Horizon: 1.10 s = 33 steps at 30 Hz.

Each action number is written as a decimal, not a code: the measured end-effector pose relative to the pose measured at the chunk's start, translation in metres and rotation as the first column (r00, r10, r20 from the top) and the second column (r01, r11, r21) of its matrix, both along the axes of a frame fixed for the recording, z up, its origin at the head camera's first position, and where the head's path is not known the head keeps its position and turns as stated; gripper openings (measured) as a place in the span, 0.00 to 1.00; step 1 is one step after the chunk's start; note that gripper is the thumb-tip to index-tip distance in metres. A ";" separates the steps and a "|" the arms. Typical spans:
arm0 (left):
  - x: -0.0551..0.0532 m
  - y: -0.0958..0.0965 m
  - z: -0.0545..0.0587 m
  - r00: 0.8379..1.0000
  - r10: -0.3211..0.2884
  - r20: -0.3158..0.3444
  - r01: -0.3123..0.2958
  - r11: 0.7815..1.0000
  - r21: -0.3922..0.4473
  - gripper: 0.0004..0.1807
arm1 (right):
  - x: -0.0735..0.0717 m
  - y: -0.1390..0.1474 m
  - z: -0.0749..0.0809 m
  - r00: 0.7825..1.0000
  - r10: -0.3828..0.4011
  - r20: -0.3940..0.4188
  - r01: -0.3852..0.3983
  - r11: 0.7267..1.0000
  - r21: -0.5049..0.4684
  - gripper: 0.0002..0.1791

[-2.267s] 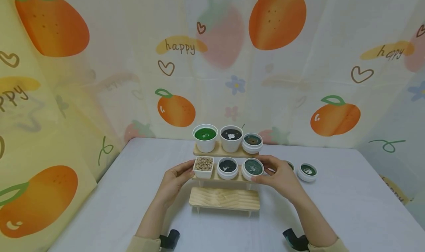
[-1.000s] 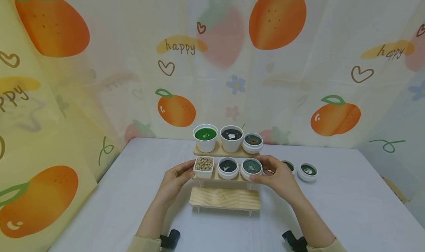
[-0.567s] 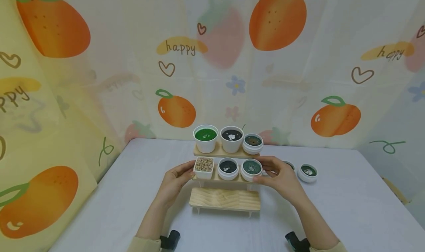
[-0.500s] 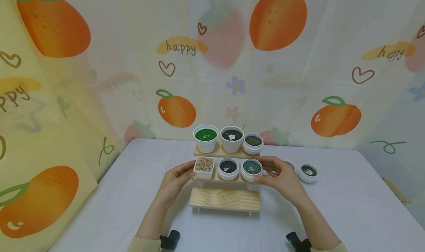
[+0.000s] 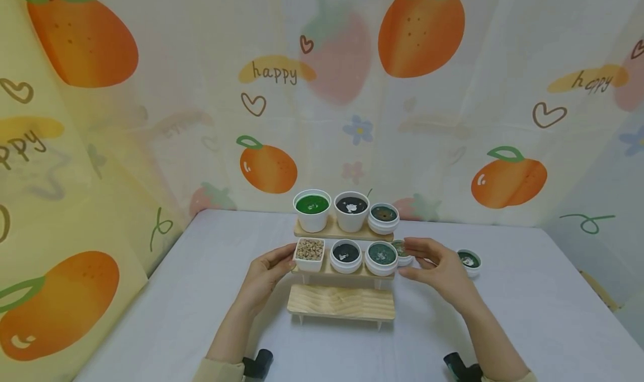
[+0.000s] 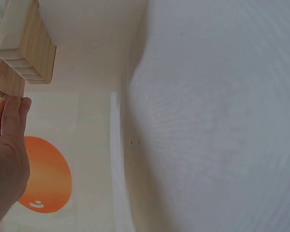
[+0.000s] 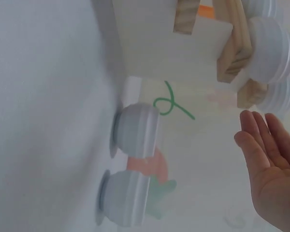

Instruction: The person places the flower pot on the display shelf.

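Observation:
Across the middle tier of a wooden stepped stand stand a square pot of gravel, a round dark pot and a round green-topped pot. My left hand reaches to the left end of this tier beside the square pot; in the left wrist view its straight fingers touch the board. My right hand stays just right of the green-topped pot, apart from it, thumb and fingers spread around air. Another greenish pot shows behind its fingertips, partly hidden.
The top tier carries a bright green cup, a dark cup and a low round pot. The front tier is bare wood. A dark-filled pot sits on the white table at the right.
My right hand has let go of the green-topped pot and drawn back a little to the right, uncovering the greenish pot behind. The left hand has kept its place.

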State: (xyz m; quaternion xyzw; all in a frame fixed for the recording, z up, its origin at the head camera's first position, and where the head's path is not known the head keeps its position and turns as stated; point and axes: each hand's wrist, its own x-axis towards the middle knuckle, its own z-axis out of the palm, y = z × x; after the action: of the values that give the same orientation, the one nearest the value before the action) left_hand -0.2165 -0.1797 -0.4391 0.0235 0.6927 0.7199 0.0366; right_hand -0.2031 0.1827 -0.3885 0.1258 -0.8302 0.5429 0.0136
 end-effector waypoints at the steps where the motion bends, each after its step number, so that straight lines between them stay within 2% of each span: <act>1: 0.000 0.000 0.000 1.000 0.000 0.000 0.000 1.000 0.000 0.27 | 0.000 0.002 0.000 1.000 0.000 0.001 0.000 1.000 -0.004 0.34; 6: 0.001 0.001 0.001 1.000 -0.003 -0.004 0.003 1.000 -0.004 0.27 | -0.001 0.010 -0.002 1.000 -0.019 -0.003 0.019 1.000 0.002 0.34; 14: 0.001 0.002 0.000 1.000 0.007 0.007 -0.007 1.000 0.007 0.26 | -0.005 0.022 -0.008 0.996 -0.094 -0.010 0.094 0.995 0.036 0.34; 19: 0.001 0.002 -0.001 1.000 0.014 0.009 -0.014 1.000 0.015 0.26 | -0.009 0.032 -0.010 0.987 -0.163 0.011 0.161 0.984 0.079 0.35; 23: 0.000 0.002 -0.001 1.000 0.008 0.005 -0.008 1.000 0.024 0.26 | -0.011 0.041 -0.013 0.981 -0.190 0.028 0.188 0.979 0.075 0.35; 28: 0.000 0.002 0.000 1.000 0.006 -0.002 -0.006 1.000 0.023 0.26 | -0.013 0.049 -0.019 0.975 -0.220 0.013 0.219 0.975 0.046 0.35; 33: -0.001 0.001 0.000 1.000 0.014 0.009 -0.014 1.000 0.022 0.26 | -0.014 0.055 -0.023 0.961 -0.277 -0.004 0.277 0.958 0.075 0.34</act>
State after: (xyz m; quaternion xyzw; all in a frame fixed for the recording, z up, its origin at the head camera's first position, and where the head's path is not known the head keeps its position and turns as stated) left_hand -0.2172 -0.1789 -0.4387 0.0158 0.6848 0.7278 0.0344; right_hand -0.2174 0.2378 -0.4115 0.0068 -0.8594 0.5046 0.0819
